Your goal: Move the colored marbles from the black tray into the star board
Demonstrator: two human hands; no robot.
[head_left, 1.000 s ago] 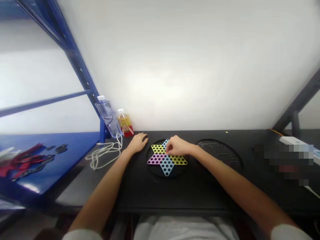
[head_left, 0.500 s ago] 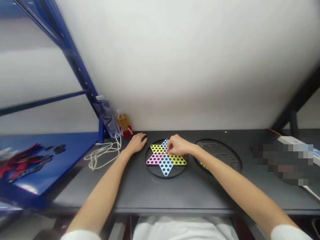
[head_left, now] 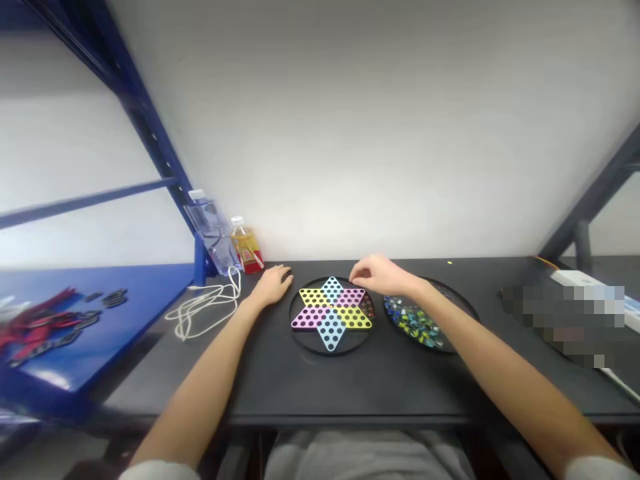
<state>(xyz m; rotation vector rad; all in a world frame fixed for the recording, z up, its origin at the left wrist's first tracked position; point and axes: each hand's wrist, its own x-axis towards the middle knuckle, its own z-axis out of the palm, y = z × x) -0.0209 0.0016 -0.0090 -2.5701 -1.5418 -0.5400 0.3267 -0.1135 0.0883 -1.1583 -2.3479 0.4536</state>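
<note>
A star-shaped Chinese checkers board (head_left: 331, 313) with yellow, pink and blue points lies on a round black base (head_left: 330, 348) on the dark table (head_left: 340, 387). My right hand (head_left: 380, 275) hovers at the board's upper right, fingers loosely curled, with nothing visible in them. Just right of it is a round black tray (head_left: 463, 300) holding several glass marbles (head_left: 413, 321). A small group of dark marbles (head_left: 367, 307) sits at the board's right edge. My left hand (head_left: 274, 285) rests flat on the table, left of the board, touching nothing else.
A plastic water bottle (head_left: 211, 230) and a small juice bottle (head_left: 246, 245) stand against the wall, with a white cable (head_left: 207, 308) coiled in front. A blue shelf (head_left: 85, 327) holding red items is at the left. A white box (head_left: 580, 279) sits at the far right.
My right hand has lifted off the middle of the board and moved back and right. The board and marble tray now show more fully. My left hand has stayed in place.
</note>
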